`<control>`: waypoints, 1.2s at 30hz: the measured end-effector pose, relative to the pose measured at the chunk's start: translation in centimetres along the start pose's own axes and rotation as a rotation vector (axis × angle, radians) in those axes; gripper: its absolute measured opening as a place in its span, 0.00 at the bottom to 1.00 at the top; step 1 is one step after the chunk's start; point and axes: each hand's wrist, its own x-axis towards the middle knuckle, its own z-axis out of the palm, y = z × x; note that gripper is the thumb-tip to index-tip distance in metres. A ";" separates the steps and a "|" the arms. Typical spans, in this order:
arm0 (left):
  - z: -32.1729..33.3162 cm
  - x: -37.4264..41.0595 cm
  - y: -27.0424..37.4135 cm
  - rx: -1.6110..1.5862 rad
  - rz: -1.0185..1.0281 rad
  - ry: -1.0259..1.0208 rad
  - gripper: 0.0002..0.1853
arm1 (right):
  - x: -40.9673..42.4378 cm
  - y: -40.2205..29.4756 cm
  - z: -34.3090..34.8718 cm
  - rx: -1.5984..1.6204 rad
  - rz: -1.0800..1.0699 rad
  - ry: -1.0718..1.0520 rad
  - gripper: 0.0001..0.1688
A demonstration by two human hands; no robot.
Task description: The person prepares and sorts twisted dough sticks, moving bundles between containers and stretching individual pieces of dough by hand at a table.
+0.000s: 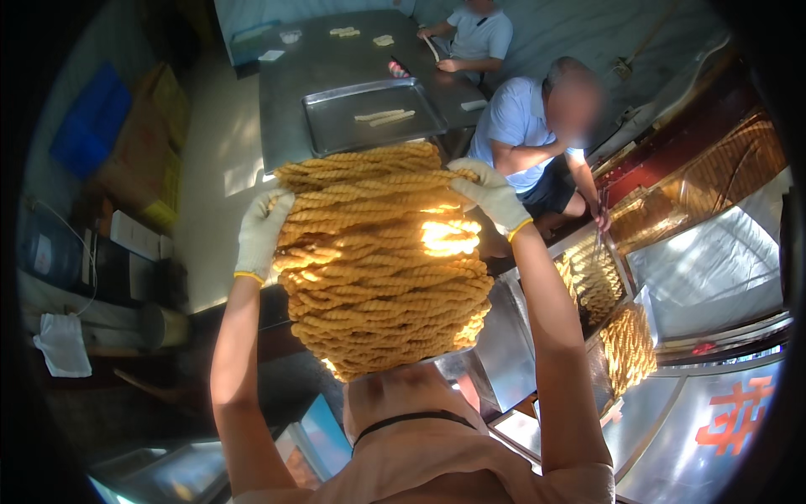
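Note:
A tall pile of golden fried dough twists (384,290) lies in front of my body, the twists running side to side in many layers. A bit of tray rim shows under its near edge. White knit gloves with yellow cuffs cover both hands. My left hand (264,220) has its fingers curled at the left ends of twists near the far part of the pile. At the far right corner, my right hand (490,192) closes around the right ends of twists. Whether both hands grip the same twist cannot be told. Bright sunlight falls on the pile's right side.
Beyond stands a metal table (286,113) with a shallow tray (327,135) holding pale dough strips (384,118). One person (482,38) handles a dough strip there. Another person (522,126) holds long tongs or chopsticks over a fryer (592,277). More fried twists (626,346) lie right.

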 end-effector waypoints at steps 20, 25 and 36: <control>-0.5 -2.9 1.2 0.843 0.167 -0.093 0.27 | 0.7 2.6 1.2 -1.142 -0.523 -0.045 0.33; -0.8 -2.9 1.8 1.041 0.185 -0.075 0.21 | 0.8 2.0 0.5 -1.197 -0.554 -0.199 0.28; 4.1 -4.3 2.7 1.469 0.403 -0.252 0.25 | -10.8 2.4 -5.3 -0.920 -0.553 0.186 0.29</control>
